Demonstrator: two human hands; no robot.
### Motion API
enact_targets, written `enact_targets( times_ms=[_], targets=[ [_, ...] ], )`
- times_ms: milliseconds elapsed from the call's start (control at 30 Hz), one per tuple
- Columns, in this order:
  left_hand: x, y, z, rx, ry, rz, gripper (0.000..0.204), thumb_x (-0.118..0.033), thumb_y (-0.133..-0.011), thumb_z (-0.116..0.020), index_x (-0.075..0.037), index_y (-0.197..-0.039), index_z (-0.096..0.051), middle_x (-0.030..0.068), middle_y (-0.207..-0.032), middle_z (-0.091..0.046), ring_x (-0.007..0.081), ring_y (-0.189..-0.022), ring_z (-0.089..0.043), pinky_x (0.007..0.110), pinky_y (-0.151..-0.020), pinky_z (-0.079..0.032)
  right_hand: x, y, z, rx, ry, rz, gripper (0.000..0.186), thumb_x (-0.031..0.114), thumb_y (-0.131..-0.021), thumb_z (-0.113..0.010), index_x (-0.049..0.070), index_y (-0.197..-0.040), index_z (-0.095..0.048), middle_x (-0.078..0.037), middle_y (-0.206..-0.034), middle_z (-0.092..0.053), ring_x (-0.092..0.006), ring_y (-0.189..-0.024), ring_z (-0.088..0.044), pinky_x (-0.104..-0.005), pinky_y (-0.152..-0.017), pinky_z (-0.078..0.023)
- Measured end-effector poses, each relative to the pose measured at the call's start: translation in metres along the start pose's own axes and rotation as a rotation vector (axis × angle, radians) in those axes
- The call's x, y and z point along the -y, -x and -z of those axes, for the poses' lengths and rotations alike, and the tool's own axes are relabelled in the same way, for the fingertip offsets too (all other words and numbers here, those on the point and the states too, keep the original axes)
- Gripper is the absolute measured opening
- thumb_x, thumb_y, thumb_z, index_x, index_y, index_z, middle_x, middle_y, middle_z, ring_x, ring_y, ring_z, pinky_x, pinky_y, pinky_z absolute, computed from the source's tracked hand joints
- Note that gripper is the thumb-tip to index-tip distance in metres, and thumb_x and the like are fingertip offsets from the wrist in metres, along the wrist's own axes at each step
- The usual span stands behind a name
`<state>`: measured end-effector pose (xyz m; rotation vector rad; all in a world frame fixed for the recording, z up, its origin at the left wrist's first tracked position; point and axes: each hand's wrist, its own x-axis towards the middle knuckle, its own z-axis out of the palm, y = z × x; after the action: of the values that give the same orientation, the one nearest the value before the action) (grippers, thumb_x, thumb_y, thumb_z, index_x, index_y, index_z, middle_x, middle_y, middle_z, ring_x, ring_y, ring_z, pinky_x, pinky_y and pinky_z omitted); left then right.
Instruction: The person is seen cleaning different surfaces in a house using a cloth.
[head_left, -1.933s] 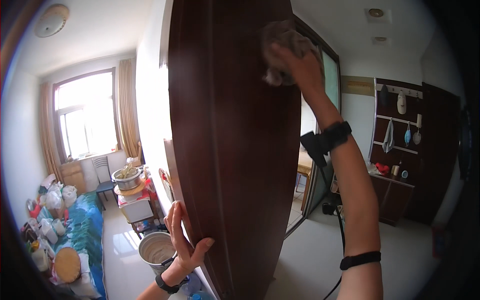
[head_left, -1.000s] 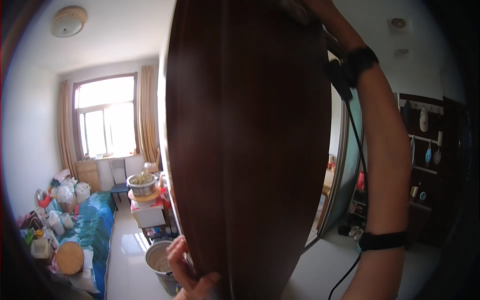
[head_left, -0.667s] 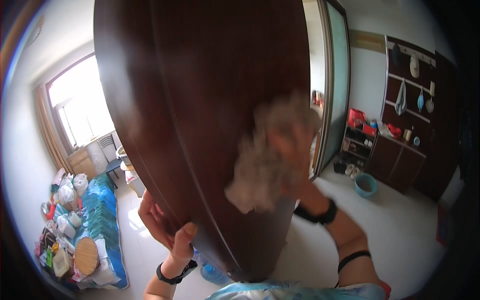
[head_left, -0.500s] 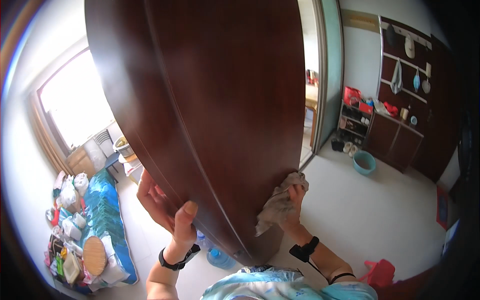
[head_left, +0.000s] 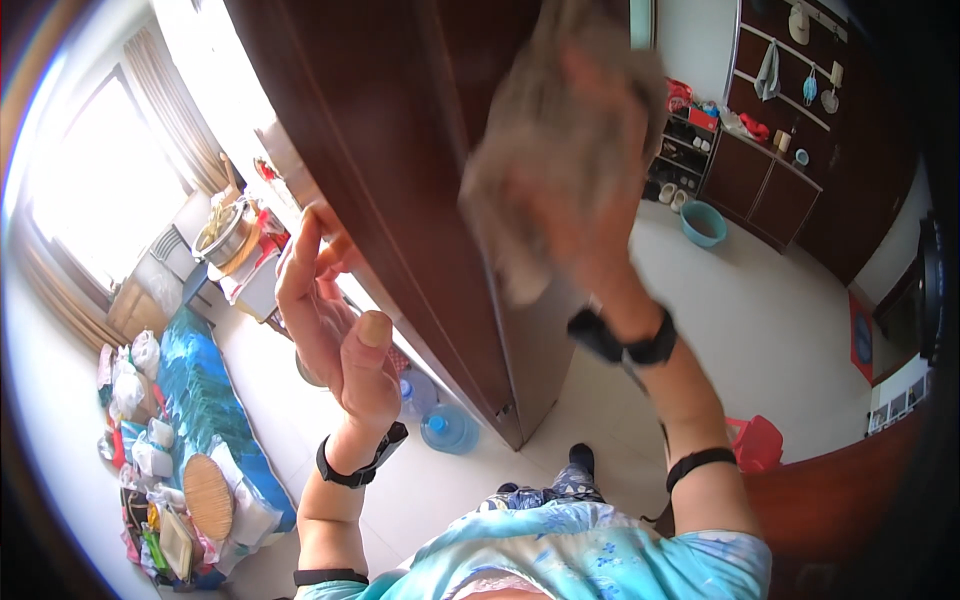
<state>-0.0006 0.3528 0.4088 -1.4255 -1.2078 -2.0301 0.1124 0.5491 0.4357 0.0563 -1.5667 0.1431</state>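
A dark brown wooden door (head_left: 400, 150) stands upright in front of me, its pale side edge facing left. My left hand (head_left: 345, 330) is at that edge, fingertips bent against it and thumb standing apart on the near side. Higher up and to the right, my right hand (head_left: 590, 210) grips a crumpled grey-brown rag (head_left: 520, 190). Both are smeared by motion in front of the door's right part, so I cannot tell whether the rag touches the wood.
Blue-tinted water bottles (head_left: 449, 430) stand on the floor behind the door. Bags and a round woven fan (head_left: 208, 497) lie by a blue cover at left. A teal basin (head_left: 703, 224), shoe rack (head_left: 684, 150) and cabinet (head_left: 760, 190) are at right. A red stool (head_left: 755, 444) is near my right arm.
My right hand has lifted the rag from low on the door to well above. The door appears turned, showing its pale left edge, and the view has shifted.
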Motion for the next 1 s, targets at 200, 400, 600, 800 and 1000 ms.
enact_targets(
  times_ms=[200,400,600,800,1000],
  targets=[
    [-0.007,-0.007,0.005,0.045,-0.04,0.037,0.072,-0.047,-0.09,-0.063,-0.003,-0.144,-0.044,0.0135,-0.141,-0.052,0.0226,-0.119,-0.055,0.045,-0.11,-0.033,0.079,0.202,0.006,0.199,0.027,-0.387,0.063,0.033,-0.092,-0.065,0.011,-0.146,-0.043,-0.019,-0.146,-0.042,-0.0386,-0.136,-0.036,-0.0561,-0.112,-0.025],
    [-0.005,-0.01,0.01,0.111,0.004,-0.057,0.063,-0.037,-0.095,-0.061,-0.003,-0.145,-0.043,0.0164,-0.141,-0.052,0.025,-0.122,-0.055,0.038,-0.101,-0.042,0.068,0.139,0.008,0.232,-0.053,-0.399,0.072,0.024,-0.091,-0.063,-0.001,-0.149,-0.028,-0.018,-0.151,-0.032,-0.0344,-0.135,-0.034,-0.0461,-0.114,-0.026],
    [-0.005,0.02,0.026,0.125,-0.224,0.043,0.058,-0.018,-0.092,-0.058,-0.001,-0.145,-0.038,0.0162,-0.135,-0.054,0.0274,-0.126,-0.051,0.042,-0.108,-0.039,0.081,0.123,-0.008,0.049,-0.01,-0.381,0.071,0.018,-0.077,-0.072,0.008,-0.143,-0.047,-0.018,-0.145,-0.043,-0.0409,-0.13,-0.038,-0.0494,-0.11,-0.029],
    [0.036,0.153,0.097,0.377,-0.471,0.443,0.035,-0.036,-0.103,-0.052,-0.009,-0.126,-0.057,0.0081,-0.118,-0.061,0.0206,-0.106,-0.058,0.03,-0.092,-0.049,0.067,0.296,0.001,-0.089,-0.156,-1.061,0.058,0.014,-0.082,-0.07,0.007,-0.136,-0.054,-0.017,-0.133,-0.051,-0.0369,-0.122,-0.048,-0.0484,-0.104,-0.039],
    [0.065,0.271,0.162,1.226,-0.693,0.941,0.013,-0.009,-0.096,-0.062,-0.004,-0.109,-0.064,0.0117,-0.1,-0.065,0.0245,-0.086,-0.061,0.033,-0.074,-0.053,0.064,0.32,-0.01,-0.386,-0.561,-1.388,0.055,0.016,-0.08,-0.074,0.008,-0.13,-0.054,-0.014,-0.134,-0.053,-0.0316,-0.129,-0.046,-0.0456,-0.107,-0.037]
  ],
)
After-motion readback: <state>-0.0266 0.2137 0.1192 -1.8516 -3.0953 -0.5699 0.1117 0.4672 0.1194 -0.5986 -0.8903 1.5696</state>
